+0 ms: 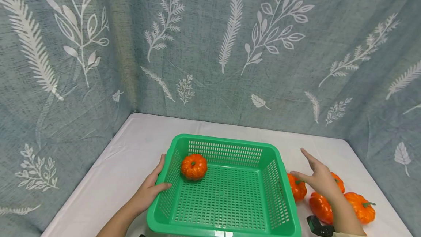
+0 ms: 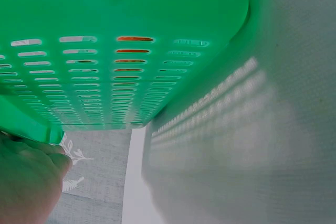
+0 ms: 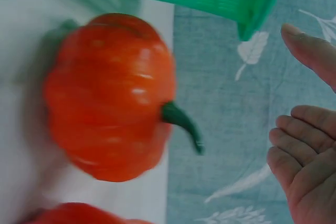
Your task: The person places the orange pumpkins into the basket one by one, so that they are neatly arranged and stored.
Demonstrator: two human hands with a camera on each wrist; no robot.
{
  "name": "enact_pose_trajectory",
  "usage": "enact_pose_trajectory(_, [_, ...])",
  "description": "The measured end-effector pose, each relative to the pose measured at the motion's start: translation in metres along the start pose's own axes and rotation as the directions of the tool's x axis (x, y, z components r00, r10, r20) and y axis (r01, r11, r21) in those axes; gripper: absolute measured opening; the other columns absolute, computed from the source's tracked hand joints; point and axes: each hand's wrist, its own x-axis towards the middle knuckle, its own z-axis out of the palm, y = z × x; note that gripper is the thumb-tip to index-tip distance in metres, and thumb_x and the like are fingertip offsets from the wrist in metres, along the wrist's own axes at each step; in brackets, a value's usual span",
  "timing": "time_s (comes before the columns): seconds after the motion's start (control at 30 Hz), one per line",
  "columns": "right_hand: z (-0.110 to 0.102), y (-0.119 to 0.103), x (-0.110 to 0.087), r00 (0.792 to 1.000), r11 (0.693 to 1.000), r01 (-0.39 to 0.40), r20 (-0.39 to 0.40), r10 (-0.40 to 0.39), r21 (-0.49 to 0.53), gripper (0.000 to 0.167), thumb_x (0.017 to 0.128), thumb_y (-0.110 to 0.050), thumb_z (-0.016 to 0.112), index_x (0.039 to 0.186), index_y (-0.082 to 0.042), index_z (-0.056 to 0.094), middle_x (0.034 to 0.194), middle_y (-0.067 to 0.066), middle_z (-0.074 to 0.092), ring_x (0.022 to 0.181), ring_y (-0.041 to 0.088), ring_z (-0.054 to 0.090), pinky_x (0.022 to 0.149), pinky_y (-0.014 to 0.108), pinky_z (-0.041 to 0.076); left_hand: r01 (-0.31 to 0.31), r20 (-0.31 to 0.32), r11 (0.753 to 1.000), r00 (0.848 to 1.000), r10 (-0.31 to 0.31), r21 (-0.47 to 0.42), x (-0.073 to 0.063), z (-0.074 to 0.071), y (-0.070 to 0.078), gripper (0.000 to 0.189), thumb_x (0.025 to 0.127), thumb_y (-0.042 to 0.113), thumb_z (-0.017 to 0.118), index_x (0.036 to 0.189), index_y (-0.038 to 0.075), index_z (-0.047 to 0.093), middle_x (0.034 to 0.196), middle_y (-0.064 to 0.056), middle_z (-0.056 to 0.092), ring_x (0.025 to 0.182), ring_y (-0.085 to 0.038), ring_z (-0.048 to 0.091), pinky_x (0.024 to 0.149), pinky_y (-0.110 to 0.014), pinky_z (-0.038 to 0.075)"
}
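A green plastic basket [image 1: 223,226] with slotted walls stands on the white table. One small orange pumpkin [image 1: 194,166] sits inside, near its back left corner. My left hand [image 1: 149,189] grips the basket's left rim, thumb over the top and fingers along the outer wall. To the right of the basket, my right hand [image 1: 320,178] is held in the air with nothing in it, thumb apart from the straight fingers. Close by it lies an orange pumpkin with a green stem [image 3: 113,98], beside the basket's right wall.
More orange pumpkins, one red-orange [image 1: 320,207] and one with a green stem [image 1: 360,207], lie on the table [image 1: 108,178] around my right forearm, which partly hides them. A grey-green curtain [image 1: 204,46] with white leaf prints hangs behind the table and along its sides.
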Motion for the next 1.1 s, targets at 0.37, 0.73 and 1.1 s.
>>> enact_pose_trajectory(0.37, [0.025, 0.013, -0.012, 0.999, 0.999, 0.029, 0.025, -0.030, 0.023, 0.084, 0.080, -0.031, 0.072, 0.145, -0.001, 0.028, 0.143, 0.033, 0.031, 0.121, 0.054, 0.040, 0.094, 0.059, 0.044, -0.003, -0.010, 1.000, 1.000, 0.003, 0.006, 0.000, 0.000, 0.001, 0.083, 0.086, -0.001, 0.049, 0.148, 0.001, -0.006, 0.154, -0.019, -0.013, 0.138, -0.046, -0.004, 0.101, -0.046, 0.034])
enact_pose_trajectory(0.73, [0.033, 0.016, -0.015, 0.999, 1.000, -0.015, 0.049, 0.015, -0.009, 0.086, 0.078, -0.034, 0.073, 0.144, 0.000, 0.030, 0.144, 0.030, 0.033, 0.123, 0.050, 0.042, 0.093, 0.060, 0.044, 0.000, -0.004, 1.000, 1.000, 0.000, 0.017, 0.001, -0.001, 0.000, 0.082, 0.086, -0.001, 0.049, 0.148, 0.000, -0.006, 0.154, -0.020, -0.013, 0.139, -0.045, -0.006, 0.103, -0.035, 0.036])
enact_pose_trajectory(1.1, [0.043, 0.027, -0.018, 0.984, 0.987, -0.159, 0.078, 0.160, -0.020, 0.098, 0.072, -0.045, 0.076, 0.145, 0.000, 0.029, 0.141, 0.031, 0.036, 0.126, 0.049, 0.037, 0.100, 0.066, 0.034, 0.001, -0.004, 1.000, 1.000, -0.001, 0.008, 0.000, 0.000, 0.001, 0.083, 0.087, -0.001, 0.049, 0.148, 0.000, -0.006, 0.154, -0.019, -0.013, 0.139, -0.044, -0.007, 0.099, -0.015, 0.034])
